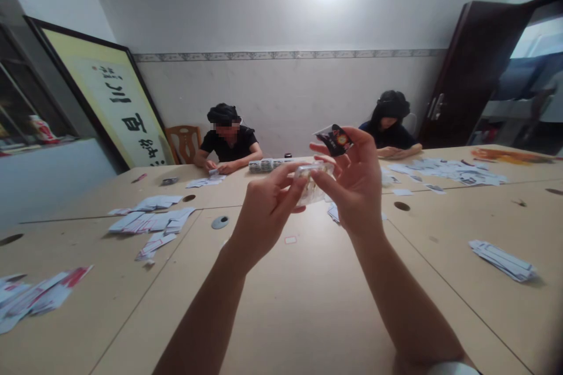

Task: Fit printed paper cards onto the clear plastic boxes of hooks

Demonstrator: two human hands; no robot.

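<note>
Both my hands are raised over the table, close together. A small clear plastic packet point(313, 190) with light yellowish bits inside is between them. My left hand point(275, 193) pinches its left side with thumb and fingers. My right hand point(358, 187) presses its thumb on the packet's right side. Between the upper fingers of that same hand sticks a black printed card point(336, 139) with an orange-red design, partly in clear film. What the packet contains is too blurred to name.
Paper slips lie in piles at the left point(152, 220), near left point(48, 299) and far right point(453, 171). A stack of folded strips point(501, 261) lies at right. Two people point(229, 137) point(389, 123) sit across the table point(308, 304). Cable holes point(402, 206) pierce the tabletop.
</note>
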